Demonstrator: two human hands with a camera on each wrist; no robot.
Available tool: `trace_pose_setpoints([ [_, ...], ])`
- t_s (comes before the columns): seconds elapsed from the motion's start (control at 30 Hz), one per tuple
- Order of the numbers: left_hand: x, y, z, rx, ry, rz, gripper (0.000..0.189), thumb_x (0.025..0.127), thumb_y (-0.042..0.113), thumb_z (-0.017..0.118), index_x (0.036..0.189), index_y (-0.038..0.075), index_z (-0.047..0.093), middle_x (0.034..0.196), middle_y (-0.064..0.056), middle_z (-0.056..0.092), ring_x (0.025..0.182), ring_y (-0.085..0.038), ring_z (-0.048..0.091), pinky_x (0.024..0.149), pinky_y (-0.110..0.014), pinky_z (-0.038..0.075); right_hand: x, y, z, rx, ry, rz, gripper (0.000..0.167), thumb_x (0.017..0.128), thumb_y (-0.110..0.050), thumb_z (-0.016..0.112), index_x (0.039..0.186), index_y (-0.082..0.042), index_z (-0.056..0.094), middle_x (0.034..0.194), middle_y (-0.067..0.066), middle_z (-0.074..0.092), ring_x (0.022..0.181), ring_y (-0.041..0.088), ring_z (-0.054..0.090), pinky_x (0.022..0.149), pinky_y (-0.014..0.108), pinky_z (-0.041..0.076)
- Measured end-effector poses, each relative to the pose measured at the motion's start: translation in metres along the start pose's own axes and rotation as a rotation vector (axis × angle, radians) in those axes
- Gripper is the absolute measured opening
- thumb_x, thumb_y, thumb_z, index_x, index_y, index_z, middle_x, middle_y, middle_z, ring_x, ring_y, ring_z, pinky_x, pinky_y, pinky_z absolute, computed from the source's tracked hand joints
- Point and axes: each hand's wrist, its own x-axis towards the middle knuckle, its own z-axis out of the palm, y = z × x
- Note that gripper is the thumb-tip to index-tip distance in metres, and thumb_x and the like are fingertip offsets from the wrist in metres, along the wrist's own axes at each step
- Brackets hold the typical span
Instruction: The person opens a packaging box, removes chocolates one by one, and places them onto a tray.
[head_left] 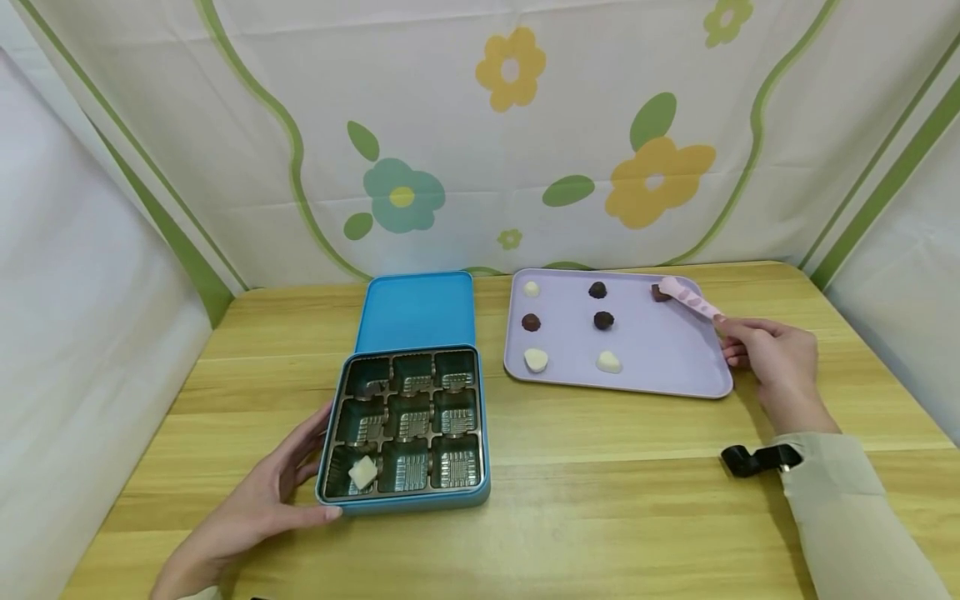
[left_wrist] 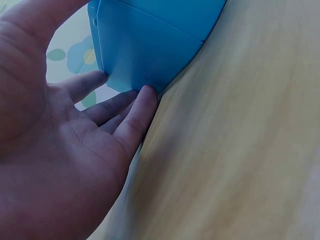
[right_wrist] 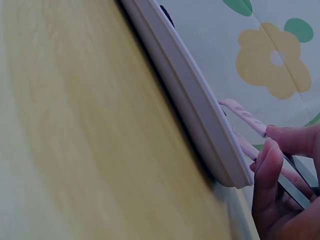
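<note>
My left hand holds the front left corner of a blue tin, thumb at the front and fingers along the left side. Inside sits a dark plastic insert with several square compartments. A white chocolate lies in its front left compartment. My right hand pinches a pair of small tongs with pink ends and metal arms, as the right wrist view shows. The tong tips are right at a square dark chocolate near the back right of a lilac tray.
More chocolates stand on the tray in two columns, among them a white one, a brown one and a dark one. The blue lid lies behind the tin. A flowered cloth hangs behind the wooden table.
</note>
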Motion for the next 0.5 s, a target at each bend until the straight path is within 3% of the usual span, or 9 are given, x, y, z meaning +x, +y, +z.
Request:
trace_pose_setpoints([
  [0.2, 0.0008, 0.0004, 0.0001, -0.004, -0.010, 0.013, 0.112, 0.089, -0.002, 0.083, 0.175, 0.024, 0.016, 0.175, -0.031, 0.020, 0.147, 0.013, 0.040, 0.112, -0.007, 0.042, -0.0010, -0.0010, -0.0001, 0.001, 0.022, 0.001, 0.009, 0.088, -0.023, 0.091, 0.083, -0.024, 0.084, 0.068, -0.006, 0.075, 0.051, 0.009, 0.067, 0.052, 0.023, 0.060],
  [0.5, 0.0006, 0.0000, -0.0006, -0.003, -0.002, -0.022, 0.112, 0.089, 0.000, 0.083, 0.174, 0.026, 0.016, 0.176, -0.028, 0.021, 0.145, 0.014, 0.041, 0.112, -0.007, 0.042, -0.0025, -0.0022, -0.0022, 0.040, 0.017, 0.003, 0.008, 0.087, -0.022, 0.092, 0.085, -0.022, 0.085, 0.069, -0.004, 0.076, 0.052, 0.010, 0.069, 0.052, 0.024, 0.061],
])
